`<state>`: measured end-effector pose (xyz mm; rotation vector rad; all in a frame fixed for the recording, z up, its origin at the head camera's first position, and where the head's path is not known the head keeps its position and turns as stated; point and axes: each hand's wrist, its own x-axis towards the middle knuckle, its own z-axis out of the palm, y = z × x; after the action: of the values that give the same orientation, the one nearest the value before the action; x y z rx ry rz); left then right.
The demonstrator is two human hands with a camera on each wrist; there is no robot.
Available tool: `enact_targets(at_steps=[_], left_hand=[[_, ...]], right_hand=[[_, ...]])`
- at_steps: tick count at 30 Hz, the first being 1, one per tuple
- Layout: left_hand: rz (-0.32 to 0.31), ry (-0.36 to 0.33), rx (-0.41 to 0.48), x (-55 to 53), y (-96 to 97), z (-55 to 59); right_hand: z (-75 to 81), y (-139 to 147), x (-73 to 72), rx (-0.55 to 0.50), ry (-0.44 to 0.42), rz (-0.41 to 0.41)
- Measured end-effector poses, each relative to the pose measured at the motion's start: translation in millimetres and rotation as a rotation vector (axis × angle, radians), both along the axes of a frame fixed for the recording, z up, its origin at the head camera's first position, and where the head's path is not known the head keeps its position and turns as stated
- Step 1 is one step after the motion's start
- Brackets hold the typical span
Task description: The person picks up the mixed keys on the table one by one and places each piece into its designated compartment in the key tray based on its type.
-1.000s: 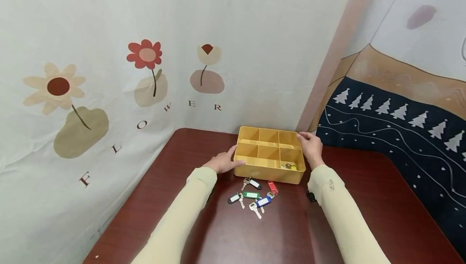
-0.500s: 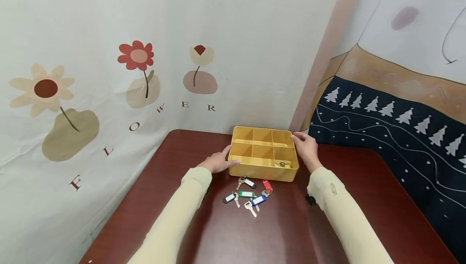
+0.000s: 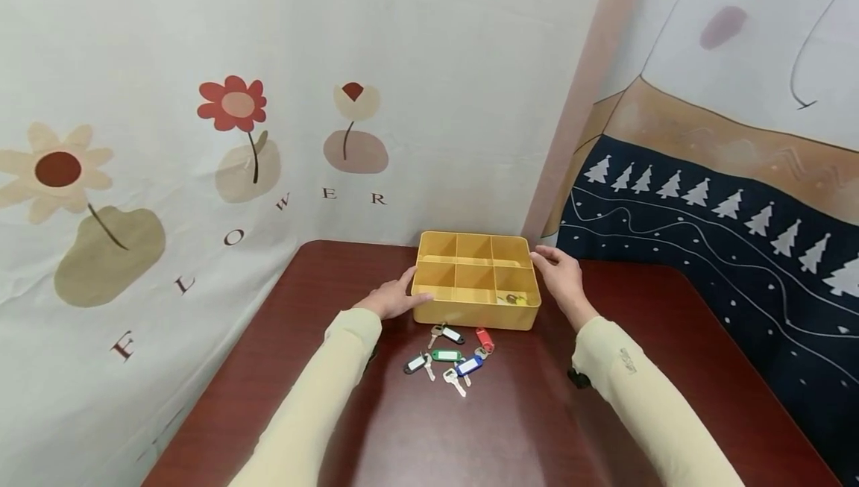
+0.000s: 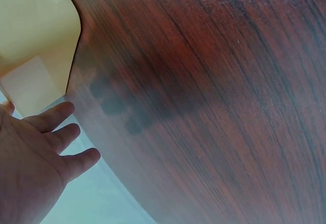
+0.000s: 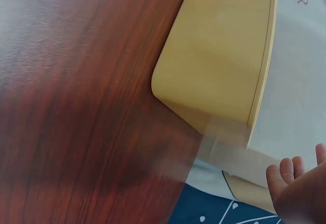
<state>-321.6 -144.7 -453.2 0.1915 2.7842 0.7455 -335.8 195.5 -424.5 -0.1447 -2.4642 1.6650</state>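
A yellow divided box [image 3: 476, 315] with several compartments stands on the table near the back. Its front right compartment holds a small cluster of yellow and dark items, too small to make out. My left hand [image 3: 391, 297] is at the box's left side, thumb reaching along the front left corner; the left wrist view shows spread, extended fingers [image 4: 81, 164]. On the other side, my right hand [image 3: 560, 278] is beside the back right corner with loosely bent fingers, holding nothing. Before the box lie several keys with tags, among them a green tag [image 3: 446, 356], blue tag [image 3: 469, 366] and red tag [image 3: 485, 339].
The dark red wooden table [image 3: 510, 427] extends on both sides of the box and toward me. A white curtain [image 3: 456, 99] with flower prints hangs close behind the box. A dark blue printed cloth [image 3: 658, 218] hangs at the right.
The head view has turned slightly right, so the scene sits farther left. My right hand has eased a little away from the box's rim. The left hand and the keys keep their places.
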Motion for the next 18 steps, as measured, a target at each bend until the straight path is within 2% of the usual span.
enact_targets(at_steps=[13,18], left_hand=[[0.001,0.0,0.0,-0.7,0.5,1.2],[-0.002,0.002,0.002,-0.7,0.9,0.8]], right_hand=[[3.4,4.0,30.7,-0.038,0.006,0.095],[0.4,6.3,40.8,-0.025,-0.002,0.118]])
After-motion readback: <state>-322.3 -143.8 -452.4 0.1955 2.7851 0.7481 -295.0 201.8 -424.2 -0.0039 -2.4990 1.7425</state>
